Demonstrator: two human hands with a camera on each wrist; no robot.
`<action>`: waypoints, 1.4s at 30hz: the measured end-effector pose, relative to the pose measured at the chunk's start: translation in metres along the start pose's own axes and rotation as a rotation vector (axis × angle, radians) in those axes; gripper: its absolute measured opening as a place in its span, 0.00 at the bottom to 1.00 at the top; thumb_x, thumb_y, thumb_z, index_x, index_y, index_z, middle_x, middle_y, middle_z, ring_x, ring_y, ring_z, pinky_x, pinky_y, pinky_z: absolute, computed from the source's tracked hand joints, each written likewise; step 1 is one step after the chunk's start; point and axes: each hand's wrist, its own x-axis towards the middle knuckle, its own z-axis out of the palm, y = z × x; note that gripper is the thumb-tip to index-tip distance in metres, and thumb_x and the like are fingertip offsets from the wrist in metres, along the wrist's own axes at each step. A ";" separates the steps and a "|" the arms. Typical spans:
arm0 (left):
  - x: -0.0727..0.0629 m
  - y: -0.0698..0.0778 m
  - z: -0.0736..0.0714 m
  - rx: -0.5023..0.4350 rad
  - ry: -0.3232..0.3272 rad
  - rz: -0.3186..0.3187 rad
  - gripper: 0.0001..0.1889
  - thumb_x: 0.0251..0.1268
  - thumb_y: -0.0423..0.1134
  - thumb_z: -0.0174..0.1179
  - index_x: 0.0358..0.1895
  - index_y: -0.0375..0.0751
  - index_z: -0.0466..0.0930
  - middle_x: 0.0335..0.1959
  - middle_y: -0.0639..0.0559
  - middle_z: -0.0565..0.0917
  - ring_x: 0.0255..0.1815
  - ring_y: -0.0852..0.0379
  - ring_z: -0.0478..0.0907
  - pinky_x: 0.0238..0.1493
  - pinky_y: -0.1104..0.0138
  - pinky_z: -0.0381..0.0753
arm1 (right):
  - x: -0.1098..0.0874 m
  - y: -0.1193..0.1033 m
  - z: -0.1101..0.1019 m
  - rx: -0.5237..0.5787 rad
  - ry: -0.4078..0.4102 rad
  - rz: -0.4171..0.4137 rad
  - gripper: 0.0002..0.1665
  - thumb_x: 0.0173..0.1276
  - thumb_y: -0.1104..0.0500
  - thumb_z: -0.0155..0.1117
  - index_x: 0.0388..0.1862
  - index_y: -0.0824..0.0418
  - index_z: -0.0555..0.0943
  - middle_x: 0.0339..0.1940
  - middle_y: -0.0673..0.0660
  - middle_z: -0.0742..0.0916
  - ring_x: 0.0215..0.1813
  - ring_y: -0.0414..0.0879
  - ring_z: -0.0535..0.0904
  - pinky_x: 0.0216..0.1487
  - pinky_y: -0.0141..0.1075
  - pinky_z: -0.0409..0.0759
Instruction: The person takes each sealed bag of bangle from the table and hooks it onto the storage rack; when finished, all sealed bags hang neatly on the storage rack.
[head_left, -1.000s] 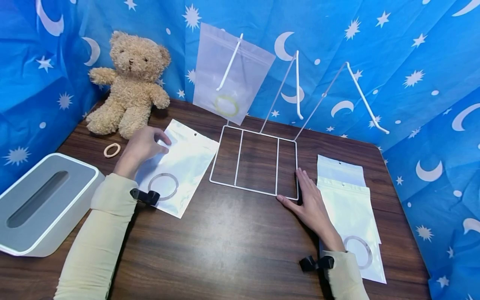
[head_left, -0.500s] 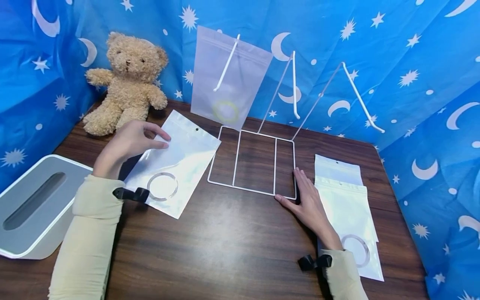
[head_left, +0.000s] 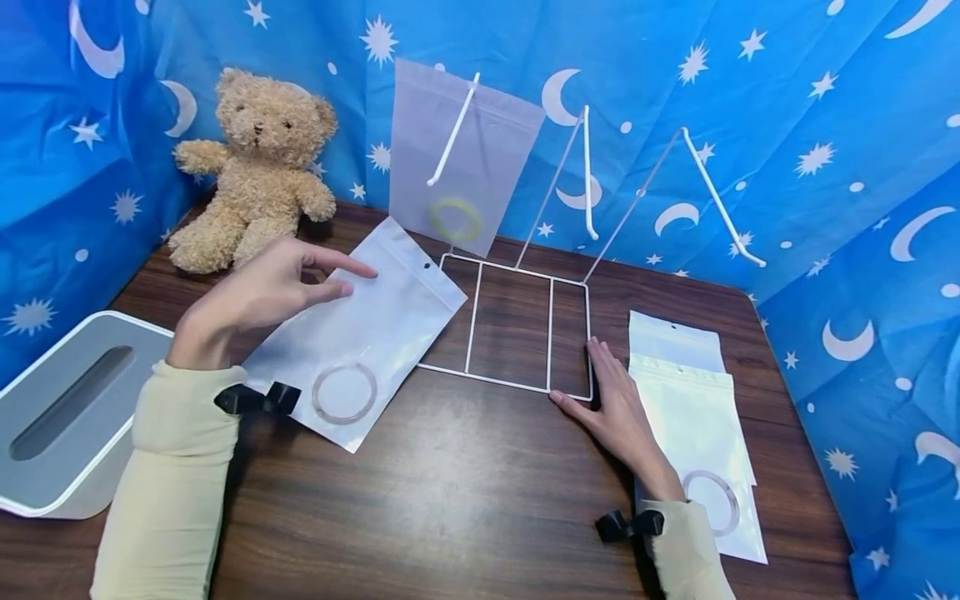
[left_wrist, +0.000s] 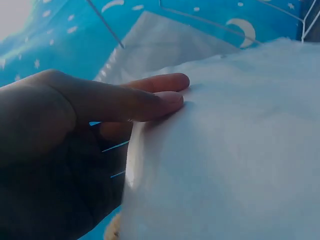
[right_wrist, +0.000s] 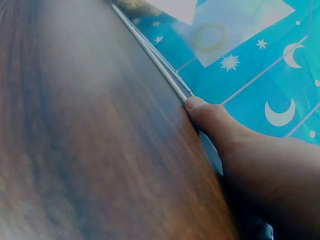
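Note:
In the head view my left hand [head_left: 273, 283] pinches a white zip bag [head_left: 405, 321] near its left edge, thumb and index finger at the film. A pale, clear bangle [head_left: 344, 393] shows in the bag's lower part. In the left wrist view the bag [left_wrist: 225, 145] fills the right side, its edge running between thumb and fingers. My right hand [head_left: 622, 408] rests at the front right corner of a white wire display rack [head_left: 551, 333], fingers straight along the side and thumb at the front rail. The right wrist view shows the thumb [right_wrist: 196, 103] touching that rail.
A frosted bag [head_left: 465, 150] with a yellow-green ring hangs on the rack's left hook; two hooks [head_left: 588, 175] stand bare. More white bags [head_left: 682, 417] lie overlapped at right. A teddy bear [head_left: 258, 167] and a tissue box [head_left: 75, 417] stand at left, before a blue curtain [head_left: 795, 100].
My left hand has lifted the zip bag and tilted it, shifting its upper end right across the rack's left side. My right hand stays at the rack's corner.

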 end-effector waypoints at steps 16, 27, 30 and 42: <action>-0.008 0.067 0.020 -0.152 0.067 0.388 0.15 0.62 0.36 0.68 0.52 0.49 0.86 0.47 0.61 0.86 0.47 0.63 0.81 0.38 0.70 0.77 | -0.001 0.002 -0.001 0.012 0.013 -0.017 0.60 0.61 0.32 0.66 0.80 0.58 0.51 0.78 0.61 0.59 0.78 0.56 0.50 0.72 0.59 0.51; 0.000 0.114 0.048 -0.330 0.250 0.792 0.16 0.45 0.15 0.70 0.42 0.25 0.85 0.41 0.40 0.87 0.45 0.49 0.83 0.44 0.63 0.80 | -0.001 0.003 -0.002 -0.001 0.028 -0.029 0.60 0.60 0.30 0.64 0.80 0.57 0.51 0.78 0.61 0.59 0.78 0.56 0.51 0.72 0.58 0.52; 0.005 0.122 0.059 -0.382 0.326 0.851 0.15 0.44 0.14 0.69 0.40 0.22 0.84 0.40 0.37 0.86 0.46 0.49 0.83 0.49 0.60 0.81 | -0.002 0.005 -0.004 -0.006 0.033 -0.044 0.60 0.61 0.30 0.64 0.80 0.57 0.50 0.78 0.61 0.59 0.78 0.57 0.51 0.72 0.57 0.52; 0.017 0.145 0.091 -0.566 0.584 0.792 0.14 0.46 0.12 0.65 0.41 0.18 0.82 0.41 0.35 0.86 0.44 0.46 0.83 0.45 0.60 0.83 | 0.000 0.007 -0.004 0.017 0.048 -0.075 0.60 0.61 0.31 0.65 0.81 0.40 0.41 0.80 0.49 0.53 0.79 0.52 0.48 0.71 0.60 0.52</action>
